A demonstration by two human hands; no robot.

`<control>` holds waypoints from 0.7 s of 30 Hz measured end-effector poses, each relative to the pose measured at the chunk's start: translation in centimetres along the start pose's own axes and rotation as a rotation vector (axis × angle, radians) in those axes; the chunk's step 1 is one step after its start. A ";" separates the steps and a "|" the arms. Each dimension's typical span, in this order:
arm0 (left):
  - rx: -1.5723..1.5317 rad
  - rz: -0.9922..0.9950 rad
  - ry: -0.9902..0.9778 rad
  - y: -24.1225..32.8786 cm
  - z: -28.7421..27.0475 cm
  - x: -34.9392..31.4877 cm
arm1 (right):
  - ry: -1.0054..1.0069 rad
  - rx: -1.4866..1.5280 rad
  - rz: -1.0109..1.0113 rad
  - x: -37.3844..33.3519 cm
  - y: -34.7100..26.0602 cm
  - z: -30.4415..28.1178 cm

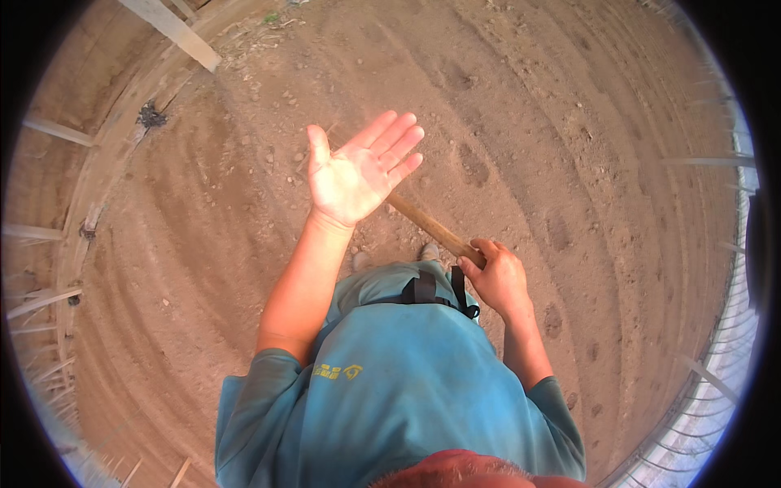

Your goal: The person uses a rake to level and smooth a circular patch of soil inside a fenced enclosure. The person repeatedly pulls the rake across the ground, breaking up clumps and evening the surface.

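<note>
My left hand [354, 179] is raised in front of me, palm up toward my head, with its fingers stretched out and nothing in it. In my right hand [498, 272] is the end of a long wooden tool handle [427, 222], with the fingers wrapped round it. The handle slants away and down toward the left and passes behind my left hand. Its far end is hidden there, so I cannot make out what tool it is.
Brown bare soil [521, 138] with low ridges and footprints spreads around me. A shoe tip [429, 252] shows below my waist. Wooden posts [175, 32] and a board edge run along the left. At the far right curves a pale, ribbed wall [720, 350].
</note>
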State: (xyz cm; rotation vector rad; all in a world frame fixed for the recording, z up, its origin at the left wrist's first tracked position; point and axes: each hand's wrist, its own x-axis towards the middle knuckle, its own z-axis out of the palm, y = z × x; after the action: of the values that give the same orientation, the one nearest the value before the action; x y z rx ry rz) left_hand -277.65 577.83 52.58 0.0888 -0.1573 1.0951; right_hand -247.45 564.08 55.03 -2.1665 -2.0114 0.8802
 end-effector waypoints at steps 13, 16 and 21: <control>1.282 -0.139 0.908 -3.1 -14.6 -4.2 | -0.043 -0.028 -0.091 1.3 5.9 -2.5; 1.572 -0.201 1.233 -0.9 -27.4 -18.4 | -0.102 0.003 -0.196 4.1 6.8 -2.3; 1.189 -0.650 1.734 -10.5 -32.2 -33.9 | -0.129 0.002 -0.230 5.4 11.1 -6.2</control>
State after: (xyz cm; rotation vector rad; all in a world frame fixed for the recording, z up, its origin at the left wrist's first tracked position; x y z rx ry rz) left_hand -280.87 548.13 15.16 0.1961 1.9489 0.1830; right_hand -234.80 569.47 53.64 -1.8707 -2.2587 1.0098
